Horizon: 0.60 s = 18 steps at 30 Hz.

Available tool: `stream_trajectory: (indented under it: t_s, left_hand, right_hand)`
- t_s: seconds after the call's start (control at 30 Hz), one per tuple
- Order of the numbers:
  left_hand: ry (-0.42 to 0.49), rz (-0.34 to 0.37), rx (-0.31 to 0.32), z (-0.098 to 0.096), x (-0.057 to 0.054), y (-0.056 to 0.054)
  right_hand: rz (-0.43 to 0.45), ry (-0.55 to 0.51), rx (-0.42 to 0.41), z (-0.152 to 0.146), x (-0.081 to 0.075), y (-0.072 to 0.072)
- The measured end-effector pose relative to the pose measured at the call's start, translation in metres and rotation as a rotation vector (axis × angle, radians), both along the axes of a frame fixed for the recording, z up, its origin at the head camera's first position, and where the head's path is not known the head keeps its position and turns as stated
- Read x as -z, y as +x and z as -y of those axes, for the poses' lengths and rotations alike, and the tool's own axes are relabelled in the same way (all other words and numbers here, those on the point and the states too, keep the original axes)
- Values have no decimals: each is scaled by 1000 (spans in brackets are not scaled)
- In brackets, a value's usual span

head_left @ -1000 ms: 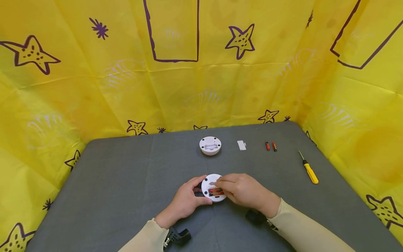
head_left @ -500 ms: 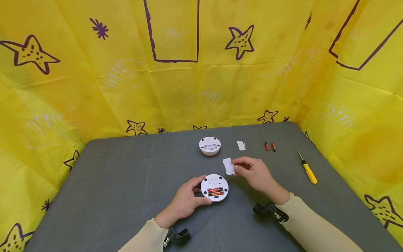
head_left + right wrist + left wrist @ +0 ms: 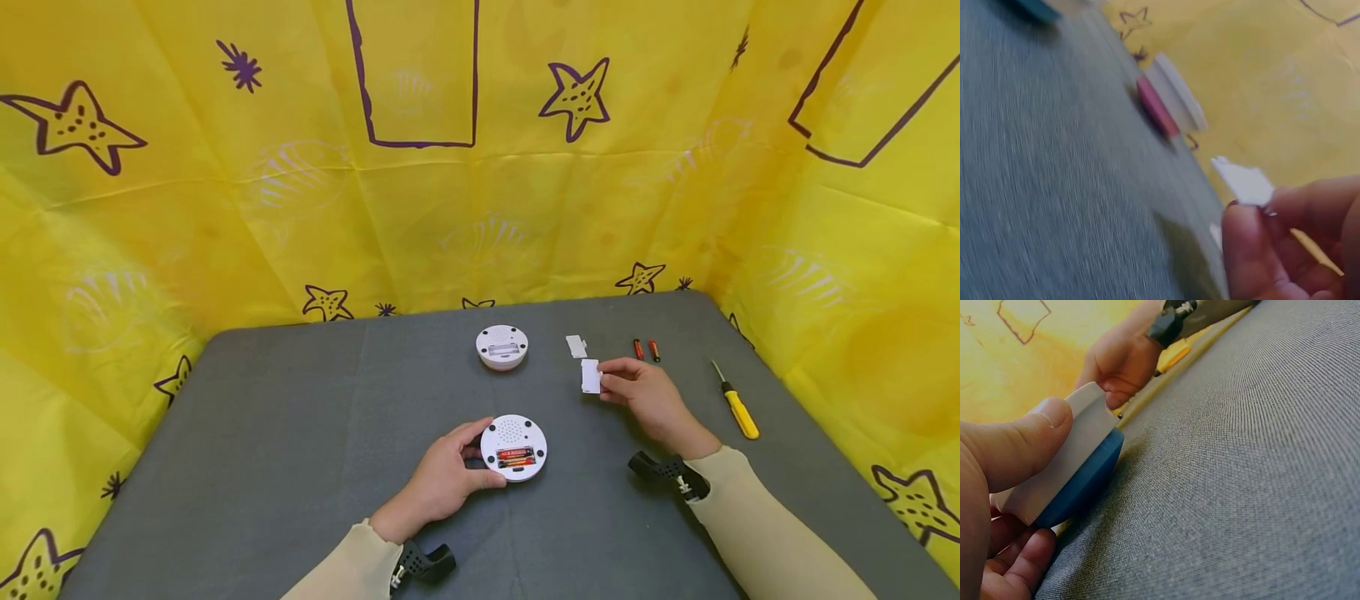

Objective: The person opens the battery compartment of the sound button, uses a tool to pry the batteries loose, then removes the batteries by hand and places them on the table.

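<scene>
My left hand (image 3: pixel 442 475) grips the edge of a round white battery device (image 3: pixel 512 431), thumb on its near side. The device lies with its underside up, and two red batteries (image 3: pixel 516 457) sit in its uncovered compartment. In the left wrist view its lower part (image 3: pixel 1088 478) is blue. Off to the right, my right hand (image 3: pixel 652 400) pinches a white battery cover (image 3: pixel 591 377) between thumb and fingers. The right wrist view shows that cover (image 3: pixel 1247 184) held above the table. A second white cover (image 3: pixel 576 347) lies just beyond it.
A second round device (image 3: pixel 502 347), pink below in the right wrist view, stands farther back with an empty battery compartment. Two loose red batteries (image 3: pixel 647 350) and a yellow-handled screwdriver (image 3: pixel 738 408) lie on the right side of the grey table (image 3: pixel 262 450). Yellow patterned cloth (image 3: pixel 420 208) surrounds the table.
My right hand has lifted the cover off the device and carried it right and away, close to the other cover. The left hand keeps its hold on the device.
</scene>
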<state>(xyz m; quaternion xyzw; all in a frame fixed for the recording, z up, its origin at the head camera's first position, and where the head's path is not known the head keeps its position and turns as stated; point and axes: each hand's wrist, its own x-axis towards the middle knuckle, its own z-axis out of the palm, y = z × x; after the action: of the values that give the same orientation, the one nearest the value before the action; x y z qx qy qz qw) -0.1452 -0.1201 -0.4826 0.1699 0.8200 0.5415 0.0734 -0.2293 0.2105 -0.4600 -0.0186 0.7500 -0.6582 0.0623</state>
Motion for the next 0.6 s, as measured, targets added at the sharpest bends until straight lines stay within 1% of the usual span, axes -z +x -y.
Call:
stream_trajectory:
  t_s: [0.17, 0.33, 0.6]
  left_hand:
    - [-1, 0, 4, -1, 0, -1]
    - [-9, 5, 3, -1, -1, 0]
    - [-11, 15, 5, -1, -1, -1]
  right_hand:
    - [11, 127, -7, -8, 8, -5]
    - [8, 182, -22, -10, 12, -8]
    - [-5, 302, -22, -9, 12, -9]
